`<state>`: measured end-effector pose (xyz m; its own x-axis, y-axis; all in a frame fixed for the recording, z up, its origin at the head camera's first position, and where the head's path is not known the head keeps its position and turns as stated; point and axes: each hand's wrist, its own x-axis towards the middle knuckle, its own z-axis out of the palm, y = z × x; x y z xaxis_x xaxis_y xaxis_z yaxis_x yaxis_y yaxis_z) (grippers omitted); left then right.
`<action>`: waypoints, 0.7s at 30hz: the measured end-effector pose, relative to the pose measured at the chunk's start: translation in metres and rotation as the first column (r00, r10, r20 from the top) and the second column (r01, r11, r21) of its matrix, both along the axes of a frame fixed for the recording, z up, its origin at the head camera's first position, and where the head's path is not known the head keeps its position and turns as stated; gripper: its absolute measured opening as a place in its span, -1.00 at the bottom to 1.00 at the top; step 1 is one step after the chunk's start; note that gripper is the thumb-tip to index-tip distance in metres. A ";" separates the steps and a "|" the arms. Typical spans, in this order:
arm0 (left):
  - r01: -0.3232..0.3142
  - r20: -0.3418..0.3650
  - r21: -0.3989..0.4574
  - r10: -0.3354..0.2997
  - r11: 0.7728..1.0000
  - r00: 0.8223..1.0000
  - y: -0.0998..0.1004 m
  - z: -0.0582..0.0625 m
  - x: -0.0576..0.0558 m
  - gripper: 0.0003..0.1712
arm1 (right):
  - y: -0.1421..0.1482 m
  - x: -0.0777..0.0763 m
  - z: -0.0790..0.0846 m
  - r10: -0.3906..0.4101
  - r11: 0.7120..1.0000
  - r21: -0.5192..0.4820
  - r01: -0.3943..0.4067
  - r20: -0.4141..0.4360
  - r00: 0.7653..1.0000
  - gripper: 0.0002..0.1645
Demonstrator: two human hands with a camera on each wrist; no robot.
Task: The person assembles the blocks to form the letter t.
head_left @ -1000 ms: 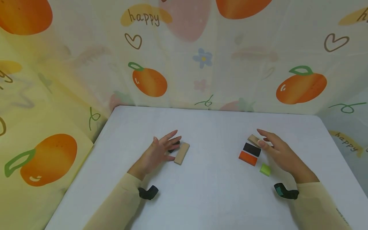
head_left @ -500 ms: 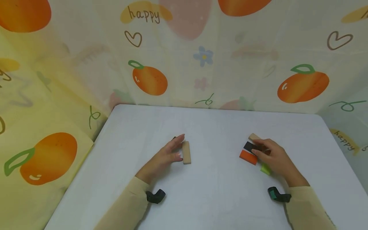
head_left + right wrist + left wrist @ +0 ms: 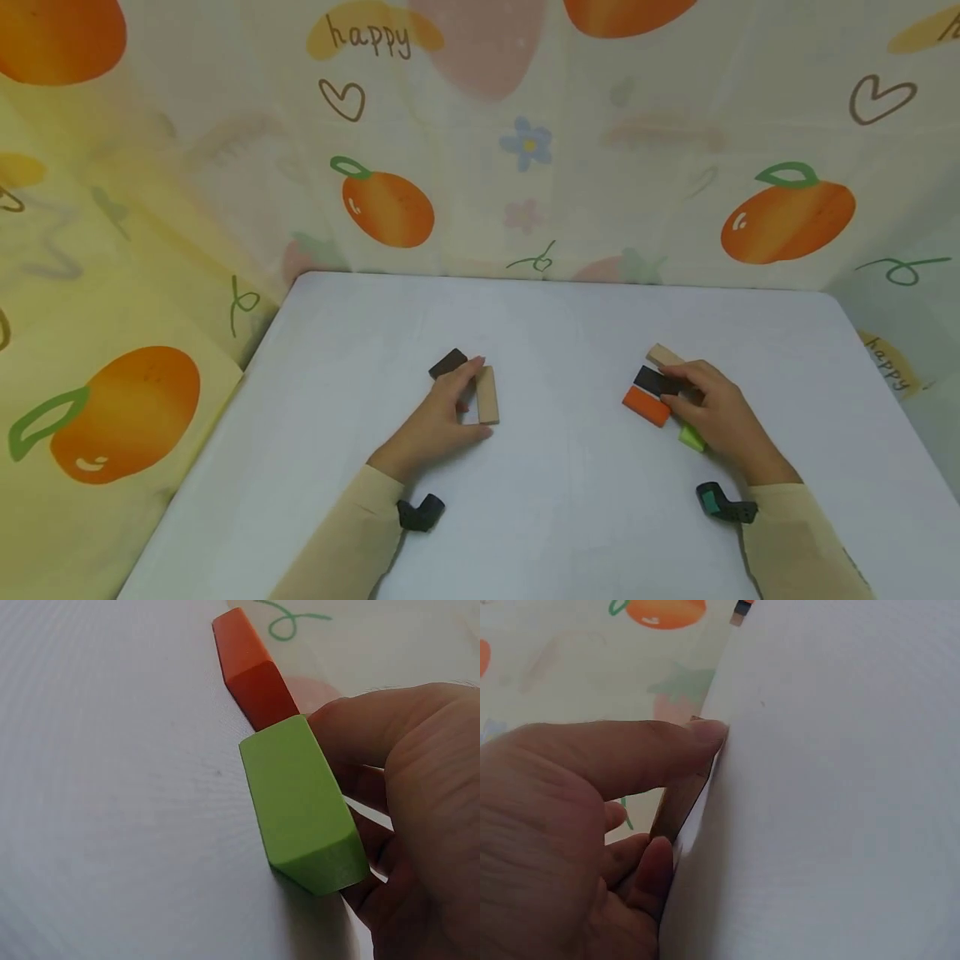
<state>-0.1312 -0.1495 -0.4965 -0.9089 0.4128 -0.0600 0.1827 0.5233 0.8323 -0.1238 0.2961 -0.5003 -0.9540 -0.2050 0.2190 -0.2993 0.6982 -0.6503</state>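
On the left of the white table, my left hand (image 3: 431, 421) spans a plain wooden block (image 3: 487, 396), thumb at its near end and index finger at its far end. The left wrist view shows this block (image 3: 679, 810) between thumb and fingers. Behind the hand lies a dark brown block (image 3: 448, 363). At the right, my right hand (image 3: 716, 408) pinches the end of a black block (image 3: 654, 381) between thumb and fingers. That block lies between a light wooden block (image 3: 663, 355) and an orange block (image 3: 646, 407). A green block (image 3: 692, 437) sits beneath the palm, near the wrist.
Both groups of blocks lie on a white tabletop (image 3: 555, 500), with a stretch of it between the hands. A patterned cloth (image 3: 615, 150) hangs behind the table and along its left side. A dark camera mount sticks out from each wrist.
My left hand has moved right and closed from spread fingers onto the wooden block's ends, which has turned straighter. My right hand has shifted nearer, from the light wooden block to the black one.
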 end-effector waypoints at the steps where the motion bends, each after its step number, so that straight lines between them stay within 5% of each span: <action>1: 0.003 -0.026 -0.014 -0.003 1.000 1.000 0.000 -0.001 0.000 0.22 | 0.000 0.000 0.000 -0.003 1.000 0.006 0.003 -0.003 1.000 -0.52; 15: -0.018 -0.163 -0.134 -0.004 0.991 0.987 0.003 -0.001 0.002 0.10 | -0.003 0.000 -0.002 -0.025 0.997 0.074 0.026 -0.025 0.999 -0.50; 21: -0.036 -0.165 -0.137 0.014 0.990 0.986 0.001 -0.004 0.002 0.11 | -0.004 0.001 -0.002 -0.017 0.997 0.076 0.020 -0.037 0.999 -0.50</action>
<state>-0.1294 -0.1481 -0.5007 -0.9211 0.3879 0.0346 0.2953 0.6378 0.7113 -0.1233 0.2919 -0.5020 -0.9493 -0.2052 0.2381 -0.3087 0.7511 -0.5836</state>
